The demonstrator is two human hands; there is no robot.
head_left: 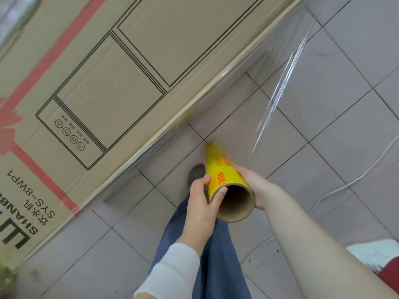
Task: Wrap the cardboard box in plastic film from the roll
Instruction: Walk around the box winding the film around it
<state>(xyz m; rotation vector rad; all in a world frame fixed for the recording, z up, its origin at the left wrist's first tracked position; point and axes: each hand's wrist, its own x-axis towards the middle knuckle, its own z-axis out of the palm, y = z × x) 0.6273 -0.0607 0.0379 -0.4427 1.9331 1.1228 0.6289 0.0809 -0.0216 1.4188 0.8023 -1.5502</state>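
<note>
A large brown cardboard box (112, 78) with black line drawings and a red ribbon print fills the upper left. A yellow roll of plastic film (224, 169) with a cardboard core points away from me over the tiled floor. My left hand (201, 203) grips the near end of the roll, thumb at the core's rim. My right hand (252, 186) holds the roll's right side. A clear sheet of film (278, 98) stretches from the roll up to the box's far edge, and film lies along the box's near edge.
A grey tiled floor (323, 137) lies below. My leg in blue jeans (218, 255) and a dark shoe (195, 172) stand under the roll. A white cable (354, 180) runs across the floor at right. Something white and red (380, 257) sits at the lower right.
</note>
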